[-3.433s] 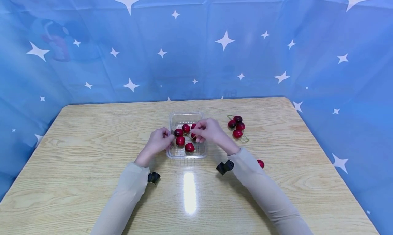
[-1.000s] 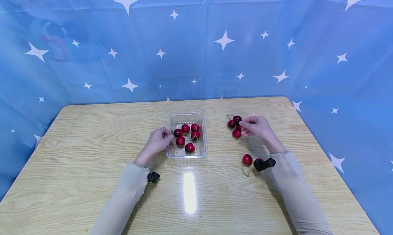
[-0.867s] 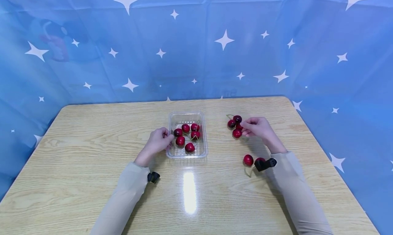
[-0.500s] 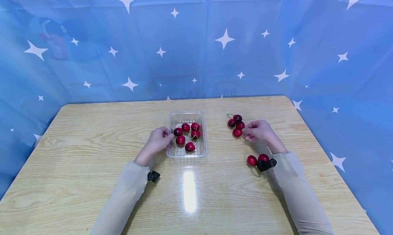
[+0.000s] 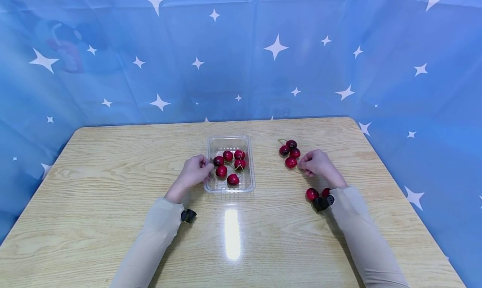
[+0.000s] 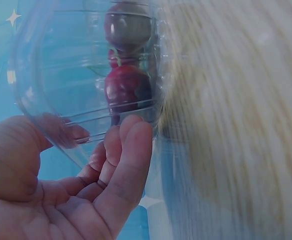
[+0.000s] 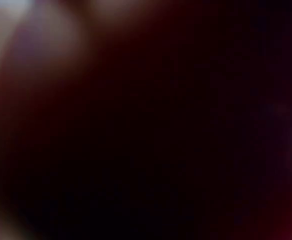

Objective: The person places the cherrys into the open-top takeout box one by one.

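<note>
My left hand (image 5: 196, 171) pinches the left wall of a clear plastic container (image 5: 247, 188), thumb over the rim and fingers outside. Several red cherries with green stems, one a cherry (image 5: 233, 179) near the front, lie in it. In the left wrist view, darker cherries (image 6: 128, 89) show through the container wall (image 6: 23, 70). To the right, my right hand (image 5: 319, 163) pinches with thumb and forefinger at the stem of the lowest cherry (image 5: 291, 162) in a small cluster. That cherry still sits against the others. The right wrist view is almost wholly dark and reddish.
Two more cherries lie by the black wrist camera (image 5: 322, 202) on my right sleeve; the left one (image 5: 312, 194) is fully visible, the other (image 5: 326, 192) partly hidden. A wooden table (image 5: 113, 175) carries everything, with a blue starred cloth (image 5: 241, 70) behind.
My right hand has left the container and come to the cluster, then slid down to the stem. The two loose cherries have shifted right beside the wrist camera. The left hand has stayed put.
</note>
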`<state>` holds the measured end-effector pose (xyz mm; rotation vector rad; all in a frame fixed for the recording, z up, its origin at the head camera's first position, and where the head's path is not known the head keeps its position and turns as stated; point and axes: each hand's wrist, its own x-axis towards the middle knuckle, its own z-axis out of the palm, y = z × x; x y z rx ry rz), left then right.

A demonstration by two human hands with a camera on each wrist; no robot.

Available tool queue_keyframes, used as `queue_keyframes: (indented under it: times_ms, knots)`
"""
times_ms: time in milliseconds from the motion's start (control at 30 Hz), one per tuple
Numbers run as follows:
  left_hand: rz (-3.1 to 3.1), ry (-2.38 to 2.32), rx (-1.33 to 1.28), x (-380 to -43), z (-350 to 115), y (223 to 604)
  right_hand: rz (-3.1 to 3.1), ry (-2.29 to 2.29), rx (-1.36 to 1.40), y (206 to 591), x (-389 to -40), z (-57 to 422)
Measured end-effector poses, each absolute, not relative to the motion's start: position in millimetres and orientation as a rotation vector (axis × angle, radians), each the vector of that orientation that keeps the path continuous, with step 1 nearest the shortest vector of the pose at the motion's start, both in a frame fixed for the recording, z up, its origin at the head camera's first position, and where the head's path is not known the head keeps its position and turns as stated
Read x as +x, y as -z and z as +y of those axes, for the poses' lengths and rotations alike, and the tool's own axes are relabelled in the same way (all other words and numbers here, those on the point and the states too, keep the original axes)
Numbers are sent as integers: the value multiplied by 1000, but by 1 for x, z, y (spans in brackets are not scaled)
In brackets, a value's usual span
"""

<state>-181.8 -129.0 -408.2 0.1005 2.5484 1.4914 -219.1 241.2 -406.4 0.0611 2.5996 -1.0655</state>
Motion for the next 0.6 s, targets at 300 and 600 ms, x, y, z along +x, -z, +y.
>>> queue_keyframes:
  times_ms: [300,600]
  knots:
    - [2542,-1489,84,-181,-128,407,2636,988,54,404,-220,242]
    - [2539,-1487,85,-182,-129,408,2616,1113,113,400,-217,243]
